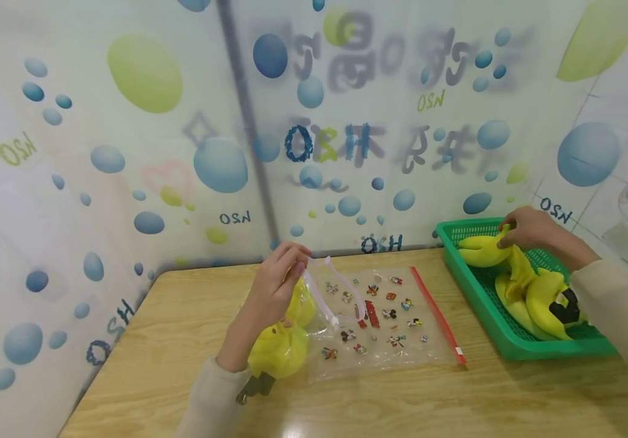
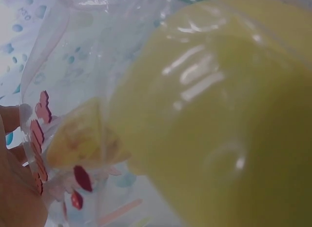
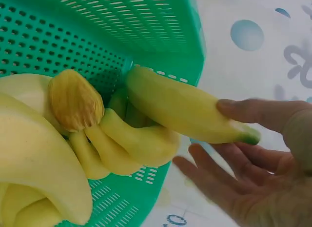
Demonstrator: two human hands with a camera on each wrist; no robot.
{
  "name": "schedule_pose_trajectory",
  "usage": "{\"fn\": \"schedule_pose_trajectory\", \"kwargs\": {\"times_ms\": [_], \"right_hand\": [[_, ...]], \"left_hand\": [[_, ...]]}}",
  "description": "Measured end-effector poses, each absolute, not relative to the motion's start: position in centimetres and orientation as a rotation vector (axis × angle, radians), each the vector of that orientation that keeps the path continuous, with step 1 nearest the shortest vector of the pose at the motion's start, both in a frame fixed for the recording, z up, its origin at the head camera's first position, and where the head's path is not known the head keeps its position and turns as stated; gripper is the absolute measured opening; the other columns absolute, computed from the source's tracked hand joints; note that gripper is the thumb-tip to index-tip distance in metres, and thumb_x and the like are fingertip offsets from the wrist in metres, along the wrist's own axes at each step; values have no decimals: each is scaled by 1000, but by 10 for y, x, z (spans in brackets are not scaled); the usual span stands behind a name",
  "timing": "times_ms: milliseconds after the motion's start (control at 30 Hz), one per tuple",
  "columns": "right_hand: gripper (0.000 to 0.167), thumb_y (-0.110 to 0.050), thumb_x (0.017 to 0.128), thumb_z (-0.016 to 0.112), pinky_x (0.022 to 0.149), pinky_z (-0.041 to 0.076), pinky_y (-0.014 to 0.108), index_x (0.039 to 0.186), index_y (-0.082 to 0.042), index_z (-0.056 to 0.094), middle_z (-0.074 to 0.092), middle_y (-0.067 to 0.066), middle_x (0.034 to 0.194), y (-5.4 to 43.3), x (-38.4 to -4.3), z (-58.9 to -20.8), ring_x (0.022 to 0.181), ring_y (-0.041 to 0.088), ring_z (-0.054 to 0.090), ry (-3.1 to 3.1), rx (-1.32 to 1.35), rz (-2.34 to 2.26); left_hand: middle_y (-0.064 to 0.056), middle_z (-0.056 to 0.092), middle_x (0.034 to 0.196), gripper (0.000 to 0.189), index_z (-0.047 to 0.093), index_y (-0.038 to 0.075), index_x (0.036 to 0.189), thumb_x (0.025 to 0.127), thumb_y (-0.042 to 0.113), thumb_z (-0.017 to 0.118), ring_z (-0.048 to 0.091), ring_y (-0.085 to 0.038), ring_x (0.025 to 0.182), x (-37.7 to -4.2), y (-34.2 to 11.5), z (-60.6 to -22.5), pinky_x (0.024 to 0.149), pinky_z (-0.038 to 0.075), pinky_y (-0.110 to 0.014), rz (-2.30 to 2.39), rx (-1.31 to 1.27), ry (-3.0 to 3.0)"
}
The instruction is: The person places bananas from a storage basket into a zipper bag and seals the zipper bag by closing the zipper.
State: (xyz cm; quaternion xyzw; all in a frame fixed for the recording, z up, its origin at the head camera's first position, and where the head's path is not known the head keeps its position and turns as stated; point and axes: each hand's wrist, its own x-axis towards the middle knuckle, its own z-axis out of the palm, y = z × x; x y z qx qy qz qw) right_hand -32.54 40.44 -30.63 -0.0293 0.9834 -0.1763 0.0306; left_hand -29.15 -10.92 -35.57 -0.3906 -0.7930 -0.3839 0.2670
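Note:
My left hand (image 1: 275, 286) pinches the top edge of a clear plastic zip bag (image 1: 314, 331) by its pale purple strip. Rounded yellow pieces (image 1: 278, 353) show through the plastic; their exact kind is unclear. In the left wrist view the fingers (image 2: 17, 154) are beside the plastic, and a large yellow shape (image 2: 214, 114) fills the right side. At the green basket (image 1: 478, 307), my right hand (image 1: 533, 228) holds a banana (image 3: 180, 107) near its green tip, thumb on top and fingers below. The banana's other end lies inside the basket. More bananas (image 3: 134, 141) are in the basket.
Printed clear plastic (image 1: 396, 316) with small cartoon figures and a red zip strip (image 1: 437, 313) lies flat on the wooden table (image 1: 155, 340), left of the basket. Whether it is a separate bag I cannot tell. A bubble-patterned curtain (image 1: 182, 146) stands behind the table.

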Motion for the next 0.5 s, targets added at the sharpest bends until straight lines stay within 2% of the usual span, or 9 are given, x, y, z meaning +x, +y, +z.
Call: {"fn": "schedule_pose_trajectory", "kwargs": {"times_ms": [133, 267, 367, 433, 500], "right_hand": [[66, -14, 95, 66, 70, 62, 45, 138, 27, 40, 42, 52, 135, 408, -324, -306, 90, 45, 70, 3020, -43, -668], [66, -21, 98, 63, 80, 57, 54, 140, 24, 42, 48, 47, 135, 411, -320, -300, 105, 53, 62, 3110, -33, -634], [65, -26, 100, 62, 82, 55, 57, 141, 21, 44, 51, 43, 136, 408, -315, -291, 112, 57, 57, 3181, -26, -664], [65, -28, 100, 62, 78, 57, 52, 142, 18, 45, 50, 43, 137, 404, -311, -282, 115, 57, 56, 3208, -24, -737], [62, -28, 100, 63, 71, 58, 40, 142, 16, 47, 52, 42, 136, 397, -307, -274, 116, 56, 57, 3247, -32, -798]], "left_hand": [[-8, 65, 116, 16, 61, 8, 95, 107, 7, 50, 64, -21, 102, -291, -110, -356, 81, 55, -32, -1042, -1046, -2152], [-9, 66, 116, 16, 62, 7, 96, 107, 6, 50, 63, -21, 99, -290, -111, -356, 79, 54, -31, -1069, -1051, -2145], [-9, 66, 115, 16, 62, 7, 96, 106, 5, 50, 63, -21, 98, -291, -112, -355, 79, 53, -30, -1089, -1055, -2134], [-11, 66, 115, 16, 62, 7, 95, 106, 5, 49, 63, -21, 99, -292, -113, -354, 80, 54, -31, -1095, -1060, -2129], [-12, 66, 115, 16, 62, 6, 95, 106, 4, 49, 64, -22, 101, -293, -113, -353, 82, 54, -31, -1099, -1064, -2128]]}}
